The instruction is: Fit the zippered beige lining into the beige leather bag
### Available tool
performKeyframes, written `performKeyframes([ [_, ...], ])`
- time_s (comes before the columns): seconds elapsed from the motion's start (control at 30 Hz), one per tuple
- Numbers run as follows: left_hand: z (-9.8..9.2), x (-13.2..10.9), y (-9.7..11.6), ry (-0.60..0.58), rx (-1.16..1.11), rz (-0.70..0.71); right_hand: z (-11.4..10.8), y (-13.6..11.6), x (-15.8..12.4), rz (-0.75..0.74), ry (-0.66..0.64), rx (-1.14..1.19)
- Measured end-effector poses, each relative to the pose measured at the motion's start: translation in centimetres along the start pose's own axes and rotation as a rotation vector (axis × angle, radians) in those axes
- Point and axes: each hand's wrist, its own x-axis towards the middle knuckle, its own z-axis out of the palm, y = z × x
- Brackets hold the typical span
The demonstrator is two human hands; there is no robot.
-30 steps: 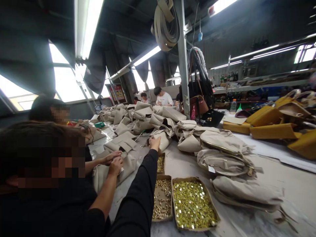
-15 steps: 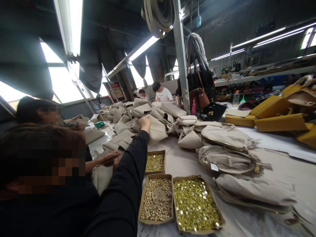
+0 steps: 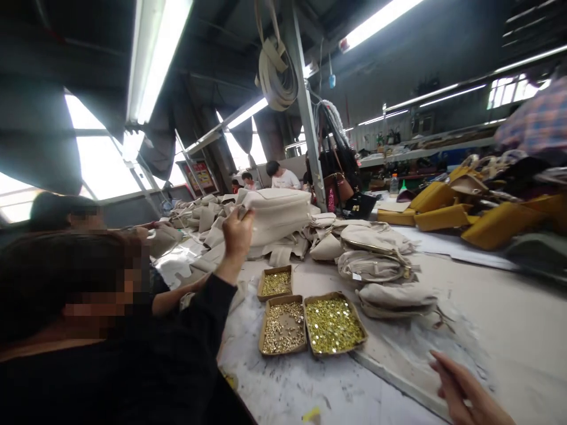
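Note:
My left hand (image 3: 238,235), in a black sleeve, is raised over the table. Its fingers are closed on the edge of a beige bag (image 3: 279,215), which is lifted above a pile of similar beige pieces (image 3: 206,215). At the lower right, my right hand (image 3: 469,392) is open and holds nothing, its fingers stretched out over the table. Between the hands sit a box of small gold studs (image 3: 283,327), a larger box of yellow-gold pieces with shiny round heads (image 3: 334,324) and a smaller box of gold pieces (image 3: 275,283).
Beige bags with zippers (image 3: 374,265) are stacked right of the boxes. Mustard-yellow bags (image 3: 443,206) lie farther right. A metal post (image 3: 303,106) rises behind, with coiled straps (image 3: 278,74) hanging beside it. Co-workers (image 3: 88,289) sit close on my left.
My left hand has lifted the beige bag from the pile and drawn it nearer. My right hand has come into view at lower right. The camera view has shifted.

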Motion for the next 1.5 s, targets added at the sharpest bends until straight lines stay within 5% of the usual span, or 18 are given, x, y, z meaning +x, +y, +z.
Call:
performKeyframes([
  [0.13,-7.2,-11.8,3.1,-0.028,-0.206,0.522,-2.2,-7.1,2.9,0.241,0.007,0.328],
  [0.27,-11.5,-21.8,3.9,-0.493,-0.386,1.086,-6.7,-13.6,5.0,0.446,-0.072,0.864],
  [0.4,-10.2,-30.9,3.6,-0.665,-0.585,1.324,-10.3,-14.6,3.0,0.540,-0.127,0.758],
  [0.5,-8.2,-37.1,3.3,-0.716,-0.674,1.316,-11.6,-13.1,0.1,0.481,-0.031,0.536],
  [0.6,-7.6,-40.8,2.9,-0.836,-0.674,1.295,-11.9,-12.0,-2.2,0.429,0.086,0.475],
  [0.77,-8.1,-40.7,3.0,-0.897,-0.887,1.171,-13.4,-13.1,-4.1,0.358,0.144,0.444],
  [0.93,-6.6,-39.3,5.4,-0.858,-0.604,0.958,-15.4,-17.6,-4.9,0.136,-0.034,0.222],
  [1.03,-4.9,-39.8,7.0,-0.924,-0.593,0.861,-14.8,-19.0,-5.0,0.155,-0.070,0.169],
  [1.17,-3.8,-40.1,7.7,-1.014,-0.585,0.827,-13.4,-17.5,-4.8,0.455,0.207,0.588],
  [1.3,-4.8,-38.1,7.7,-1.114,-0.605,0.787,-13.5,-16.0,-3.5,0.556,0.503,0.950],
  [1.4,-6.1,-35.4,8.3,-1.266,-0.719,0.755,-13.6,-16.0,-2.5,0.566,0.554,1.038],
  [1.5,-6.9,-32.9,8.6,-1.284,-0.763,0.813,-13.5,-16.2,-2.7,0.503,0.484,1.037],
])
